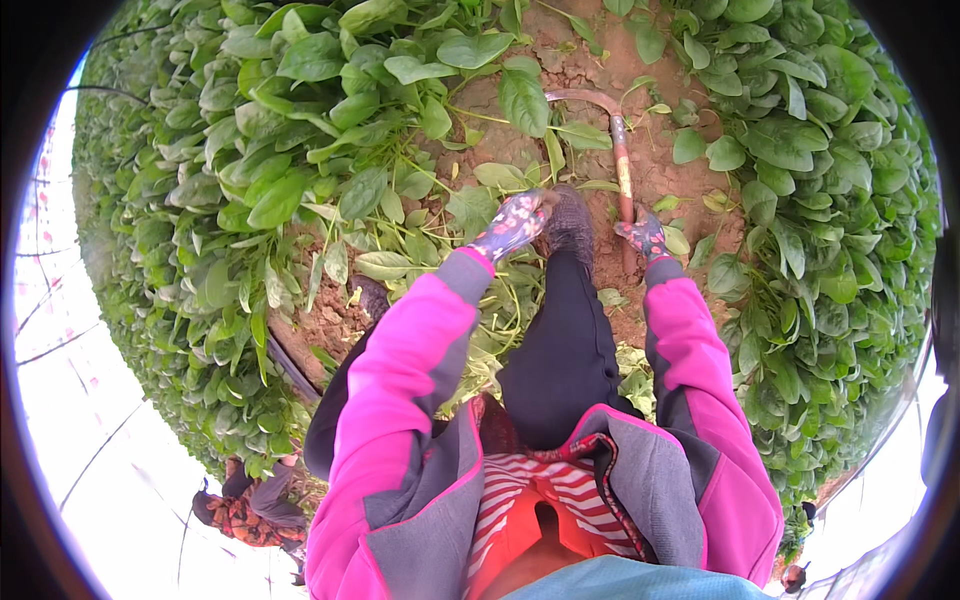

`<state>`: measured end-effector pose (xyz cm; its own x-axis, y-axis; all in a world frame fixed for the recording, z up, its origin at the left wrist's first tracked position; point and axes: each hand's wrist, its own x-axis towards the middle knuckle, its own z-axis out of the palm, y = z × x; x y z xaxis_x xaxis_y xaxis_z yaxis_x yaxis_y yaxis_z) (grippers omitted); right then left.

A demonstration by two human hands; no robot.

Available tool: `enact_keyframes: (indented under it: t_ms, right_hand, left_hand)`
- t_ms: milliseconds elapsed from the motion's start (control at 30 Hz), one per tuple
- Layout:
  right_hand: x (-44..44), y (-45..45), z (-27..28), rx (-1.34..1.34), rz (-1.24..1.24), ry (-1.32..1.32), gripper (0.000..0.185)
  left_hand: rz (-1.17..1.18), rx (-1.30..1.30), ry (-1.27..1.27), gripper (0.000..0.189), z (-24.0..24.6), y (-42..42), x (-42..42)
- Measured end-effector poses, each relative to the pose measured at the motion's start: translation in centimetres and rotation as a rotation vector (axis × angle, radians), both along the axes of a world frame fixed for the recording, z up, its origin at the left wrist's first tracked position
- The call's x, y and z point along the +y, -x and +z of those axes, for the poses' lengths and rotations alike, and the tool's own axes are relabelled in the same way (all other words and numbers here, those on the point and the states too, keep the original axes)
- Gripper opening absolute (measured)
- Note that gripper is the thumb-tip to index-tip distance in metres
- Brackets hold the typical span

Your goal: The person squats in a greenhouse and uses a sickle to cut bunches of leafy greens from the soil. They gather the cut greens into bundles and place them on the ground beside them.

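Observation:
My right hand [643,232], in a dark flower-patterned glove, grips the wooden handle of a sickle [622,161]. The sickle lies over bare soil with its handle pointing away from me. Its curved metal blade bends to the left at the far end, and leaves cover the blade's tip. My left hand [517,221], in a matching glove, is beside the toe of my dark shoe [570,217]. Its fingers are curled and blurred, so I cannot see whether anything is in them. Loose spinach-like leaves [386,264] lie just left of it.
Dense leafy green plants stand on the left [225,150] and on the right [810,165]. Between them runs a strip of reddish soil [600,45]. A dark strip [292,364] edges the soil at left. Another person [251,510] is bent over at the lower left.

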<state>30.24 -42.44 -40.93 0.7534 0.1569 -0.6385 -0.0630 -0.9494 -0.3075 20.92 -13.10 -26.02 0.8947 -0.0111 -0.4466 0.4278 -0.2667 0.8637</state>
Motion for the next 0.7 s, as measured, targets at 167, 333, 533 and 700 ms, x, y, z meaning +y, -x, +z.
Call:
enact_keyframes:
  t_ms: [167,333,533,700]
  right_hand:
    - [-0.5,2.0,1.3,0.596,-1.181,-1.442,0.050]
    - [2.5,2.7,9.3,0.289,-0.881,-0.783,0.032]
    - [7.2,3.9,9.1,0.233,-0.749,-0.857,0.033]
    - [10.7,4.0,9.0,0.235,-0.473,-0.752,0.038]
  left_hand:
    - [-0.744,-0.206,-1.425,0.019,-8.8,-6.6,1.9]
    - [-0.422,-0.277,-1.224,0.018,-10.2,-13.8,7.7]
    - [-0.556,0.002,-1.421,0.020,-7.2,-15.6,12.5]
    - [-0.527,0.214,-1.575,0.020,-4.5,-13.3,15.2]
